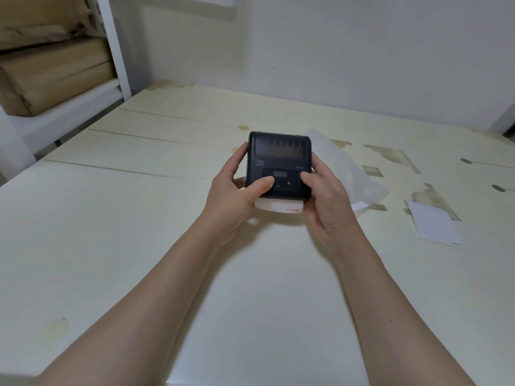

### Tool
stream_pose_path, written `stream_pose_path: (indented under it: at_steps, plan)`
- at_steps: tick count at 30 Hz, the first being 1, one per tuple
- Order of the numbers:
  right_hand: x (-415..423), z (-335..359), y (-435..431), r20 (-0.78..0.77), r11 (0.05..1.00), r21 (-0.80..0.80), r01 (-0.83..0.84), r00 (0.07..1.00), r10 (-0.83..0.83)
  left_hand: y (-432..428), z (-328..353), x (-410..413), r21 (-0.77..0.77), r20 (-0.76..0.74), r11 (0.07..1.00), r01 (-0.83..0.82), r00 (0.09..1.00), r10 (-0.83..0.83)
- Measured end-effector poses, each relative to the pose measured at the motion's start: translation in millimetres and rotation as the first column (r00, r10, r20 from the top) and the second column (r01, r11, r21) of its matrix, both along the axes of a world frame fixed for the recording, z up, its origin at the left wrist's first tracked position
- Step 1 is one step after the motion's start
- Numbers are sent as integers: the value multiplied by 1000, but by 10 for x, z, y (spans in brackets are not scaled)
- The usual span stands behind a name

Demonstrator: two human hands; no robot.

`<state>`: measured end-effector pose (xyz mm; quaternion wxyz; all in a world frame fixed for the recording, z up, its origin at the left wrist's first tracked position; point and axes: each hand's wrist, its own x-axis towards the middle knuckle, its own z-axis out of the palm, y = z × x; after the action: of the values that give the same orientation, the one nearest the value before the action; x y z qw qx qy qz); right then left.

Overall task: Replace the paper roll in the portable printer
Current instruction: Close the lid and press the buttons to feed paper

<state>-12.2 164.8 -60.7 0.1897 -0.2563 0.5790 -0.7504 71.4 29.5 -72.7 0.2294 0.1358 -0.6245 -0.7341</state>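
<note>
Black printer (279,156), lid closed, is held in both your hands over the cream counter (139,218); whether it touches the counter, cannot tell. Your left hand (235,196) has its grip curled round the printer's left side, thumb lying on the control panel; your right hand (326,201) grips the printer's right side likewise, thumb at the panel's right edge; a white paper strip (278,206) with red print sticks out from the printer's near edge, between your palms. Just right of the printer lies a crumpled white wrapper (354,168); farther right of it, a flat white slip (437,227); well to the printer's far left, brown cardboard boxes (53,71) on a white shelf.
</note>
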Motion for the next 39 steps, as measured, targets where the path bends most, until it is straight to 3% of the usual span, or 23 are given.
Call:
stream_pose_path:
  at_steps: [23, 29, 39]
  plan:
    - [-14, 10, 25, -10, 999, -20, -33, 999, 33, -52, 10, 1, -33, -9, 999, 30, 999, -31]
    - [-29, -5, 40, -37, 1000, 3, -11, 999, 11, -76, 27, -19, 110, -63, 987, 114, 992, -108]
    - [-64, -50, 34, -87, 998, 42, 39, 996, -35, -70, 18, -21, 137, -101, 984, 116, 990, -103]
